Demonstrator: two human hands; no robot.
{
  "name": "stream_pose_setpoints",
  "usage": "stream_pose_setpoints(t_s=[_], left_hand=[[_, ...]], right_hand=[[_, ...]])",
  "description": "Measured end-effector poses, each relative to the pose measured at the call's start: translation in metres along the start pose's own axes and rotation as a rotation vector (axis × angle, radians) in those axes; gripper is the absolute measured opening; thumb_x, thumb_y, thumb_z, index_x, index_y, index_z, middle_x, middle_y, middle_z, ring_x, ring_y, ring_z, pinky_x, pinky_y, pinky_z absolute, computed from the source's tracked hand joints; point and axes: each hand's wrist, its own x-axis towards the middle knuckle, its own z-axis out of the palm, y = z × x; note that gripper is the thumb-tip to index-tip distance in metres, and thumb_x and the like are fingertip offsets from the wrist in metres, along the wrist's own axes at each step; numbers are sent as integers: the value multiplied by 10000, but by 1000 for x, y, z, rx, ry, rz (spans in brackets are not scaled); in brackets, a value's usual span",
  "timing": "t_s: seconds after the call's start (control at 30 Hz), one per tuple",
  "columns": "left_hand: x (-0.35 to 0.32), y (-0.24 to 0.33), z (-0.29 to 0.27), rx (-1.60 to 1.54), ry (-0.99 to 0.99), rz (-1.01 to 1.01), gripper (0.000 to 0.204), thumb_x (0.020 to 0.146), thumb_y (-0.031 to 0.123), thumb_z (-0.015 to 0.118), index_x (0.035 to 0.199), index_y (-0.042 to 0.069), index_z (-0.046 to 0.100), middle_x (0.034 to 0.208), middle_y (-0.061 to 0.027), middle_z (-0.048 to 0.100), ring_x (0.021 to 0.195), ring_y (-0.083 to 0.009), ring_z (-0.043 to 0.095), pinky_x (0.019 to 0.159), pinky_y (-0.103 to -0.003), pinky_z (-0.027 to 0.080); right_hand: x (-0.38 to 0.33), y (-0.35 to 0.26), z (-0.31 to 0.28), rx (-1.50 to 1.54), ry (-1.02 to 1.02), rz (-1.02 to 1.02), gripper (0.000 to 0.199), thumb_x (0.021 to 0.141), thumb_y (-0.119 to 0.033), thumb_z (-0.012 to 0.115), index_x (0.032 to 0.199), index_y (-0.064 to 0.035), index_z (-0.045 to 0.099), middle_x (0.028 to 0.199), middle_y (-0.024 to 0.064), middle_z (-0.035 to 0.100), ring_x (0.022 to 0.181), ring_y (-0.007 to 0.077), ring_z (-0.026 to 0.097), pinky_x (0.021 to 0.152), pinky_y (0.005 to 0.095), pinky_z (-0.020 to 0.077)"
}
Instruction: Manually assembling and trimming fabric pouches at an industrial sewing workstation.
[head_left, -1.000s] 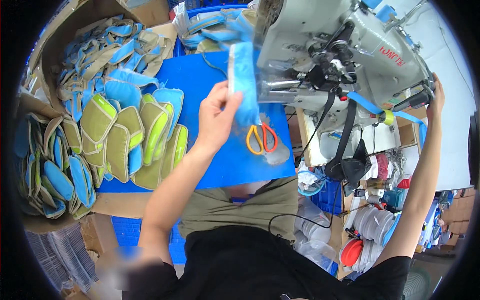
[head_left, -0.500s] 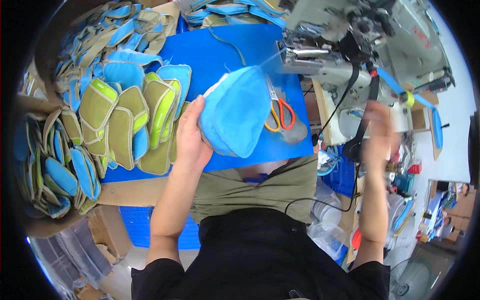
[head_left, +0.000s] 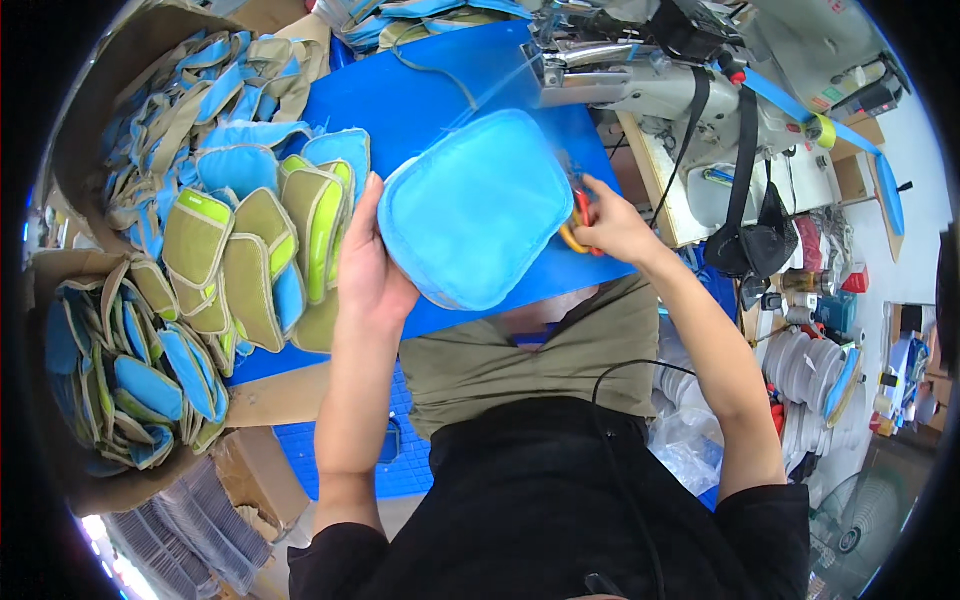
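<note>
My left hand (head_left: 372, 262) grips the left edge of a rounded blue fabric piece (head_left: 478, 212), its thumb along the near side. The piece is tilted up over the blue tabletop and shows its broad, smooth face; its back and the fingertips behind it are hidden. Just to the right of it, my right hand (head_left: 620, 226) has its fingers closed around the handles of a pair of scissors (head_left: 581, 206), one loop red and one orange. The blades are blurred and partly behind the fabric.
Several green, olive and blue padded pieces (head_left: 255, 270) overlap on the table's left. Boxes of fabric straps (head_left: 215, 100) and more padded pieces (head_left: 135, 370) stand beyond it. A sewing machine (head_left: 640, 90) fills the far right, with a black strap (head_left: 745, 180) hanging near it.
My right hand has come down from the right and taken hold of the scissors. The blue piece in my left hand has turned so its broad face shows more fully.
</note>
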Motion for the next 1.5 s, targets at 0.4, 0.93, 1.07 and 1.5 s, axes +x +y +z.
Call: stream_pose_setpoints(t_s=[0.4, 0.93, 1.07, 1.5], left_hand=[[11, -18, 5, 183, 199, 38, 502, 1135, 403, 459, 1376, -10, 612, 1356, -181, 683, 1277, -300, 647, 1106, -475, 504], [-67, 15, -43, -139, 34, 162, 480, 1107, 324, 481, 1440, -5, 585, 1475, -219, 601, 1320, -397, 597, 1110, -591, 490], [-72, 7, -20, 72, 149, 217, 471, 1125, 378, 491, 1382, 7, 624, 1357, -171, 685, 1205, -320, 671, 1033, -476, 550], [-105, -15, 13, 221, 147, 494, 484, 1133, 412, 437, 1307, 9, 640, 1358, -148, 675, 1220, -288, 664, 1037, -455, 527]], right_hand=[[-92, -99, 14, -71, 102, -397, 719, 808, -280, 911, 1409, -81, 570, 987, 29, 598, 858, 132, 545, 814, 271, 482], [-33, 13, 27, -270, 320, -283, 546, 874, -247, 822, 1296, -24, 558, 1062, 241, 734, 998, 436, 718, 873, 496, 559], [-41, 14, 31, -297, 354, -362, 449, 870, -199, 816, 1260, -49, 653, 1185, 187, 676, 1070, 381, 676, 910, 456, 555], [-85, -17, 22, 373, 265, -487, 330, 964, -114, 749, 1273, -13, 689, 1230, 112, 702, 1087, 168, 684, 864, 289, 565]])
